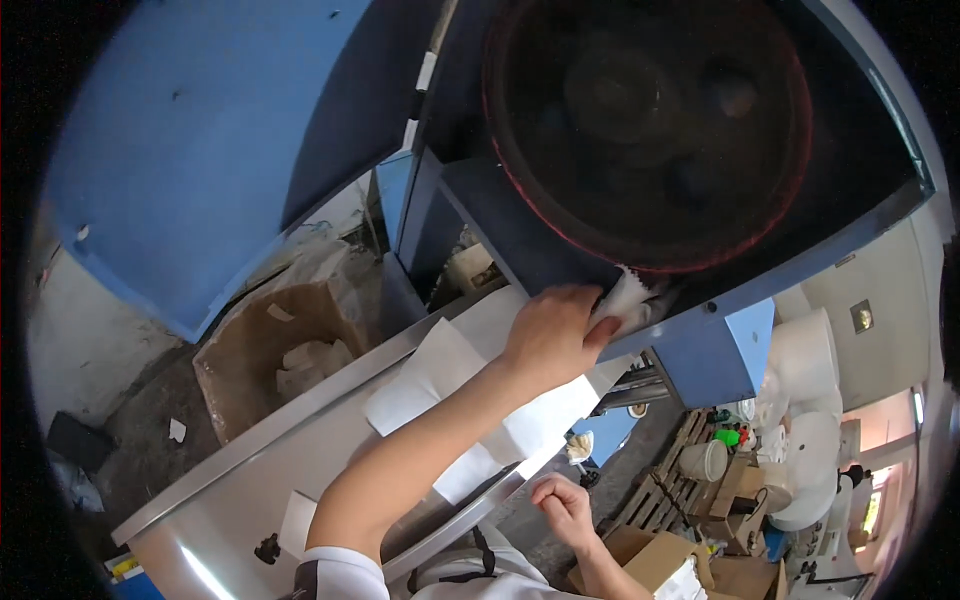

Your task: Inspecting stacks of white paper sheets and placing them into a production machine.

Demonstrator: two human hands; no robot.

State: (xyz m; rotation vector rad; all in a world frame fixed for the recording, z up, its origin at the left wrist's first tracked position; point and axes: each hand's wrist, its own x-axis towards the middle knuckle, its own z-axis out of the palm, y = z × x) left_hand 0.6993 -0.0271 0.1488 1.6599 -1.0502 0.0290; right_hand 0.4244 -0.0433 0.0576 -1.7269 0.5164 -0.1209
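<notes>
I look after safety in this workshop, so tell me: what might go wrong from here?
The left hand grips a crumpled white sheet right by the dark, red-rimmed wheel. I cannot tell whether the wheel is turning; if it is, the sheet or hand might get caught.

Loose white papers overlap on the metal table beneath the left forearm, which could brush them out of place.

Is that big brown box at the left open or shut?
Open: the brown box shows its inside from above, with pale scraps lying in it.
</notes>
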